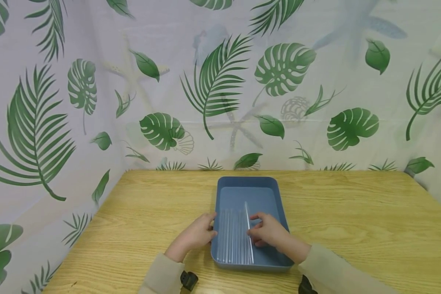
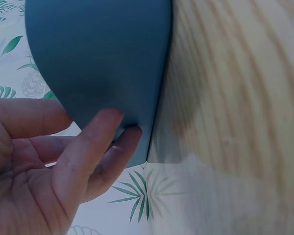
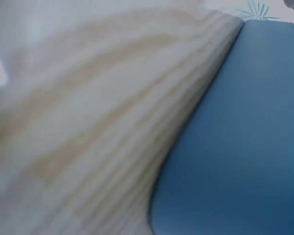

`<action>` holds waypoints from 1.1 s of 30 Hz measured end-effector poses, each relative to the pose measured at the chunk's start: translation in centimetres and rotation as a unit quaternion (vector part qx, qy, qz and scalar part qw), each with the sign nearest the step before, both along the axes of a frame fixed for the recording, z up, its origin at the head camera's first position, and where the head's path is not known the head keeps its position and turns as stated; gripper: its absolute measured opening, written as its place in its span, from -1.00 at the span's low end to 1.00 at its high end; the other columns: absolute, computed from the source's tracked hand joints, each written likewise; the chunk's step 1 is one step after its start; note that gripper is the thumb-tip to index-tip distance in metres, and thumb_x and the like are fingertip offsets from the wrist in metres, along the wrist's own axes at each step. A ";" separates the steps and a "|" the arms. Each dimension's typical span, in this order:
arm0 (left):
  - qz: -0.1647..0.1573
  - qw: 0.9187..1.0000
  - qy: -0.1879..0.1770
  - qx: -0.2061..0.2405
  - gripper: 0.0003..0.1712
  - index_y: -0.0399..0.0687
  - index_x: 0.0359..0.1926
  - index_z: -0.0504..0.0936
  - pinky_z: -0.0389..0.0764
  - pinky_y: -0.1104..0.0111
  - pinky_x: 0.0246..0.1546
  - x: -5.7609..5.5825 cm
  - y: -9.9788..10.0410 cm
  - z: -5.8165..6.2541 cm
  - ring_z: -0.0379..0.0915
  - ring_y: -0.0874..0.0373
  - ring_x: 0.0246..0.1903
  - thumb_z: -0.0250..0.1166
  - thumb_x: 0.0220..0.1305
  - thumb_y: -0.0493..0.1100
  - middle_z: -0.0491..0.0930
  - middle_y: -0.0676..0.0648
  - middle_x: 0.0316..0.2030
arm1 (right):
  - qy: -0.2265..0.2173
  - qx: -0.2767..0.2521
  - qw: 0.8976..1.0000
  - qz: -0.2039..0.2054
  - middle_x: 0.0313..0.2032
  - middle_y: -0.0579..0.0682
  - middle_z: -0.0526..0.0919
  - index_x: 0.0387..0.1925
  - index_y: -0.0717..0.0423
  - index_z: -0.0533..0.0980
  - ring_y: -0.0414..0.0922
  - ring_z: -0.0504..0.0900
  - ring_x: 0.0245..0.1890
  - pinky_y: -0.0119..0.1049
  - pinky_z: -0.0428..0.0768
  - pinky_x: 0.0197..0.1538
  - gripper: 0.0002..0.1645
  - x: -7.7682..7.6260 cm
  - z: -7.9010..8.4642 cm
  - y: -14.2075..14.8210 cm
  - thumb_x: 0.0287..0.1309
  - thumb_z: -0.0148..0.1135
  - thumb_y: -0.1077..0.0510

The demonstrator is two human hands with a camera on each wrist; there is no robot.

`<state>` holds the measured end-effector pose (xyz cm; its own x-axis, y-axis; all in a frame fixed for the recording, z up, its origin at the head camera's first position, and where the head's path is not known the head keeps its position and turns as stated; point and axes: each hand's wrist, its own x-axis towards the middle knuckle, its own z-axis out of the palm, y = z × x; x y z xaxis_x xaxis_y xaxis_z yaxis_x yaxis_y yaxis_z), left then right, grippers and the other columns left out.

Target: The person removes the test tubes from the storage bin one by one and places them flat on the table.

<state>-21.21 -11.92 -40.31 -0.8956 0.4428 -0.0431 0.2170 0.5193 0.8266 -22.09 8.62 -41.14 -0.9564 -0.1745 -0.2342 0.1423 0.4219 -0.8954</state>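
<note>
A blue rectangular tray (image 1: 268, 253) lies on the wooden table with several clear tubes (image 1: 230, 237) side by side in its left half. My right hand (image 1: 270, 232) is over the tray and pinches the rightmost clear tube (image 1: 248, 234), which leans a little with its far end up. Against the tray's left side rests my left hand (image 1: 196, 233). In the left wrist view, relaxed fingers (image 2: 95, 142) of that hand touch the tray's outer wall (image 2: 103, 58). The right wrist view shows the tray's outer wall (image 3: 230, 147), with only a bit of hand at the top right corner.
The wooden table (image 1: 345, 212) extends to both sides of the tray. Behind it and along the left hangs a white cloth (image 1: 220, 151) printed with green leaves. A dark wrist device (image 1: 189, 280) sits by the left sleeve (image 1: 163, 273).
</note>
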 end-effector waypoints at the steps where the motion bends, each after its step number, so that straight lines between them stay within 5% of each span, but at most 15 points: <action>1: 0.000 1.000 0.000 0.000 -0.40 -0.58 0.22 0.01 0.59 0.33 -0.43 0.0 0.0 0.1 0.33 -0.31 -0.06 -0.01 0.17 -0.52 0.06 -0.51 0.12 | 0.000 -0.001 1.000 -0.001 -0.46 0.08 0.54 0.04 0.38 0.29 -0.11 0.53 -0.58 -0.26 0.58 -0.51 -0.47 0.0 0.1 0.1 -0.04 0.17 0.38; 17: 0.001 1.000 -0.002 -0.007 -0.41 -0.55 0.23 0.01 0.58 0.35 -0.42 0.0 0.0 0.0 0.33 -0.29 -0.05 -0.03 0.19 -0.51 0.07 -0.50 0.11 | -0.015 -0.071 0.997 -0.026 -0.44 0.15 0.53 -0.10 0.45 0.32 -0.10 0.56 -0.50 -0.21 0.60 -0.38 -0.58 0.4 1.0 1.4 -0.07 0.16 0.42; 33: -0.002 1.000 0.012 -0.014 -0.41 -0.61 0.20 0.03 0.58 0.33 -0.37 -0.1 0.2 -0.2 0.31 -0.32 -0.05 -0.01 0.15 -0.51 0.07 -0.53 0.12 | -0.008 -0.074 0.997 0.010 -0.37 0.13 0.53 -0.02 0.50 0.28 -0.13 0.56 -0.42 -0.24 0.59 -0.31 -0.52 0.5 2.9 4.6 0.01 0.14 0.35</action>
